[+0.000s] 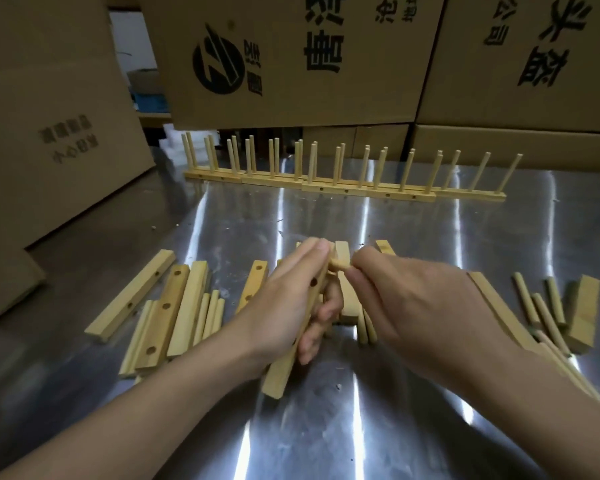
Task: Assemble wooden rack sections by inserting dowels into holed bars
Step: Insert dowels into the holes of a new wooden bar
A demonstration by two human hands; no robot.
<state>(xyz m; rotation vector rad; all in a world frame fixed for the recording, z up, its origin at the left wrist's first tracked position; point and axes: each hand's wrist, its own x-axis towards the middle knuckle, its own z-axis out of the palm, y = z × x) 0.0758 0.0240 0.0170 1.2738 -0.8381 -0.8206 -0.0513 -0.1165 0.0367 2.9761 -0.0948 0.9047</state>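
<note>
My left hand [284, 303] grips a holed wooden bar [280, 372] held lengthwise, its near end pointing toward me above the table. My right hand [413, 299] pinches a short dowel [340, 266] whose tip meets the bar's far end, close to my left thumb. Loose holed bars [163, 313] lie at the left, with dowels [211, 315] beside them. More dowels [548, 310] and a bar [584, 311] lie at the right. Finished rack sections [347, 190] with upright dowels stand in a row at the back.
The work surface is a shiny metal table [326, 427]. Large cardboard boxes [291, 57] wall off the back, and another box [49, 116] stands at the left. More bars lie under and behind my hands.
</note>
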